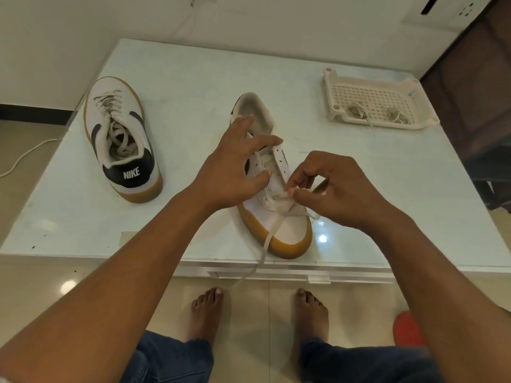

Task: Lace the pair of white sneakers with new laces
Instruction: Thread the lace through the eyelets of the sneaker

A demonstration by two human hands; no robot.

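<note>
You'd barely begun: your right hand point(340, 189) pinched the lace point(269, 239) at the near shoe point(293, 233) toe eyelets, left hand point(229, 172) splayed on it (ten-o'clock shoe point(119, 128) pending).

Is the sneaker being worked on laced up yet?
Barely: the near sneaker has bare upper eyelets; one lace crosses only near the toe, pinched by the right hand.

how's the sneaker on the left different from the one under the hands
The white gum-soled sneaker on the left is laced, heel toward the camera; the white gum-soled sneaker in the middle shows its toe, most eyelets empty. The first lies untouched; the left hand rests on the second while the right hand pinches its flat white lace. Both have dark side marks.
</note>
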